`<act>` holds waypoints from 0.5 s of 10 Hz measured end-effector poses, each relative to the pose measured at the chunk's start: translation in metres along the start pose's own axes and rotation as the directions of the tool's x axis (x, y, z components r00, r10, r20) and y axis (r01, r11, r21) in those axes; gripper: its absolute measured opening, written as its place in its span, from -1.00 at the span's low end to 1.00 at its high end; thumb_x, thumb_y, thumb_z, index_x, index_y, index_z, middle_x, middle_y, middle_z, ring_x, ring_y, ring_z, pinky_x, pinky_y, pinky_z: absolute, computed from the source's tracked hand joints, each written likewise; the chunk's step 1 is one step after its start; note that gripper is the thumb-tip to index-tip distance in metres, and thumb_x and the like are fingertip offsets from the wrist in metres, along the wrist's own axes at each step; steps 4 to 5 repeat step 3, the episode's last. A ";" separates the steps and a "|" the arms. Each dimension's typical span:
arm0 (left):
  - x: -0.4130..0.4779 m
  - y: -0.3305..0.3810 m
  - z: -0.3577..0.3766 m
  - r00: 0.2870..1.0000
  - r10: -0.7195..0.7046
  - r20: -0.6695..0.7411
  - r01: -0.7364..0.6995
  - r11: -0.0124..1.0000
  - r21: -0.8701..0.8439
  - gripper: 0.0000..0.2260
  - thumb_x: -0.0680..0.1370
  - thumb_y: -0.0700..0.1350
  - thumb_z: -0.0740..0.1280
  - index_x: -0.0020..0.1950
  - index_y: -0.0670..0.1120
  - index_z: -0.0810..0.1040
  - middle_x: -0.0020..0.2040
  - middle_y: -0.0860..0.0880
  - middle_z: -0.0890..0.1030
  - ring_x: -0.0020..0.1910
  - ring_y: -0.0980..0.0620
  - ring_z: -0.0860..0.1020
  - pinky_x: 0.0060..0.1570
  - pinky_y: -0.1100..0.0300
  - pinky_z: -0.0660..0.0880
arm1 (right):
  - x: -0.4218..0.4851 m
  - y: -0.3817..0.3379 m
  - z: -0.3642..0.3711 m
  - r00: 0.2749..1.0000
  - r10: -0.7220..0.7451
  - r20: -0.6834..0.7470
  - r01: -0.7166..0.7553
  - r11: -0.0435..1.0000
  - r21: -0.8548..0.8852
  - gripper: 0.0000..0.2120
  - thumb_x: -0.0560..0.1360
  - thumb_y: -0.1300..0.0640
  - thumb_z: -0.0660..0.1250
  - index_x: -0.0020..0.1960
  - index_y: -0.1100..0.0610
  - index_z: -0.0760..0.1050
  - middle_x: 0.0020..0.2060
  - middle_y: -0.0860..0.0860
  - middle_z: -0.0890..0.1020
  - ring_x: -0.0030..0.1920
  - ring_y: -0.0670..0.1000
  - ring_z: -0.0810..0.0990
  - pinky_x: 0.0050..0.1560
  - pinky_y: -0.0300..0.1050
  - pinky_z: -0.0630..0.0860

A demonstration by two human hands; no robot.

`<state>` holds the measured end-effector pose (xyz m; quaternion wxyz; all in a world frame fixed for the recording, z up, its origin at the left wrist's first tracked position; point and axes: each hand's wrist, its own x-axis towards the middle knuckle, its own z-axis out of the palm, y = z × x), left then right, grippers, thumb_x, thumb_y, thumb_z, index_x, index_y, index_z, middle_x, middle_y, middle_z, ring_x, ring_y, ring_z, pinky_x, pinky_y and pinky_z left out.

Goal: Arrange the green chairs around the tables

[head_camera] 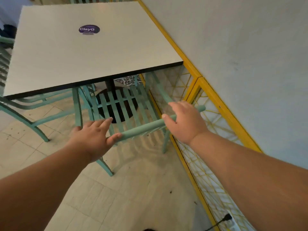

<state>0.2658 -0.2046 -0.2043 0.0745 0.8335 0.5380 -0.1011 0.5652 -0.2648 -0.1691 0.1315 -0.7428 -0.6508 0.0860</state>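
A green slatted chair stands at the near edge of a white table, its seat partly under the tabletop. The chair's round top rail runs between my hands. My left hand rests on the rail's left end with fingers stretched forward and the thumb lying along the rail. My right hand grips the rail's right part, fingers curled over it and the thumb on the near side. A second green chair stands at the table's left side, partly hidden under it.
A purple round sticker sits on the tabletop. The table's black pedestal base shows through the slats. A yellow metal frame with wire mesh runs along the white wall on the right, close to the chair. A black cable lies on the tiled floor.
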 end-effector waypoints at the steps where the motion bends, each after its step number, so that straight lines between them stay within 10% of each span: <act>1: -0.007 0.027 -0.037 0.994 0.090 -0.059 -0.096 0.990 -0.103 -0.17 0.48 0.51 -0.31 0.66 0.11 -0.08 0.66 0.04 0.10 0.63 -0.03 0.06 0.56 -0.16 0.08 | -0.028 0.013 -0.050 0.999 0.031 -0.030 -0.032 0.998 -0.057 -0.23 0.51 -0.32 0.06 0.57 0.11 0.31 0.50 0.09 0.44 0.56 0.20 0.26 0.55 0.18 0.20; 5: -0.015 0.101 -0.166 0.908 0.289 -0.302 -0.352 0.919 -0.179 -0.17 0.46 0.52 -0.31 0.66 0.16 -0.17 0.66 0.10 -0.11 0.64 0.03 -0.17 0.60 -0.08 -0.05 | -0.083 0.028 -0.172 0.960 0.185 -0.212 -0.218 0.965 -0.144 -0.12 0.48 -0.42 -0.03 0.65 0.07 0.09 0.62 0.13 0.22 0.63 0.19 0.05 0.60 0.15 -0.02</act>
